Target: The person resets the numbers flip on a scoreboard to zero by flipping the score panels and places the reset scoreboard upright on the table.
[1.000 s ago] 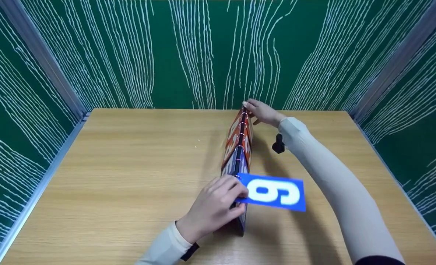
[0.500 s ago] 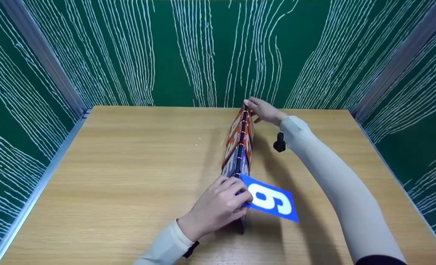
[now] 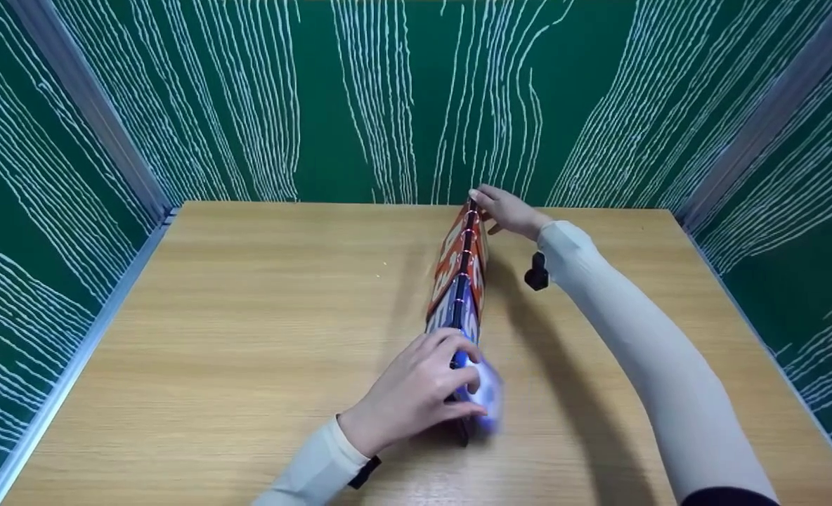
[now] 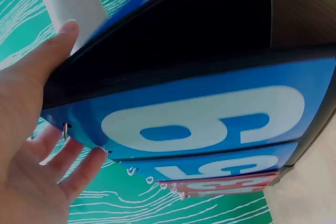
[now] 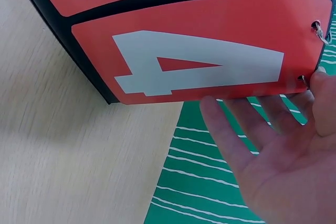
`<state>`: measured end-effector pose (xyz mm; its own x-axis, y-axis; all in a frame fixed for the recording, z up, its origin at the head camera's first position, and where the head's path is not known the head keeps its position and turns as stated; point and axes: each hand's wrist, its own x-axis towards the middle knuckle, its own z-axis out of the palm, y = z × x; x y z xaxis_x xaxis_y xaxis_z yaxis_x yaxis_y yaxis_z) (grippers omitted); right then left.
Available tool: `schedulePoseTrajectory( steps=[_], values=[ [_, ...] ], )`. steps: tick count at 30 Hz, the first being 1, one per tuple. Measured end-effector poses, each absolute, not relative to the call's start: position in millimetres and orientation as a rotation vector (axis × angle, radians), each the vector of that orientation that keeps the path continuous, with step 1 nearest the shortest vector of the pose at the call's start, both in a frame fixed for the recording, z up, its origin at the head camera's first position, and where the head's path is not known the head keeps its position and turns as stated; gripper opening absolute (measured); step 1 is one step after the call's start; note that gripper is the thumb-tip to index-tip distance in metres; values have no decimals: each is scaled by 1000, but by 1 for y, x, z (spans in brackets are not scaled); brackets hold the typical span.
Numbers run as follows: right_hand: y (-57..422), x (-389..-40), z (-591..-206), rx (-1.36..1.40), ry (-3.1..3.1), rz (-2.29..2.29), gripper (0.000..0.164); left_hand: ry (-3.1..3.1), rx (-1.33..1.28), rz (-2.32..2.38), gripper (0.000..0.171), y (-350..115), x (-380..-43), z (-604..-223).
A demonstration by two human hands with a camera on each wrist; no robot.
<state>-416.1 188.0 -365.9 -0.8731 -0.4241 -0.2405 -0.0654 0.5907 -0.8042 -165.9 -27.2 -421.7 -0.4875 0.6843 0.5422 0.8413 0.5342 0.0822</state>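
Note:
A tent-shaped flip scoreboard stands on the table, its ridge running away from me. Red and blue number cards hang from metal rings along it. At the near end my left hand is over the ridge, fingers apart and loosely bent. Beside those fingertips a blue card is blurred on the right slope. The left wrist view shows a blue 6 card close by the fingers, the thumb apart from the board. At the far end my right hand holds the corner, next to a red 4 card.
The wooden table extends on both sides of the scoreboard. Green walls with white wavy lines enclose it at the back and sides. Metal posts mark the corners. My right forearm reaches across the right side.
The blue 6 card, earlier sticking out to the right by my left hand, has swung down toward the right slope. My left fingers have spread apart. The right hand keeps its place.

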Motion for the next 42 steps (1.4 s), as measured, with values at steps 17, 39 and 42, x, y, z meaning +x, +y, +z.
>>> schedulePoseTrajectory(
  steps=[17,39,42],
  values=[
    [197,-437,-390,-399,2409,-1252,49,-2344,-1203,-423,16,-24,-165,-422],
    [191,-421,-373,-408,2415,-1225,50,-2525,-1152,-681,37,-38,-169,-407],
    [193,-428,-379,-392,2410,-1242,49,-2671,-1061,-817,44,-48,-172,-401]
  ],
)
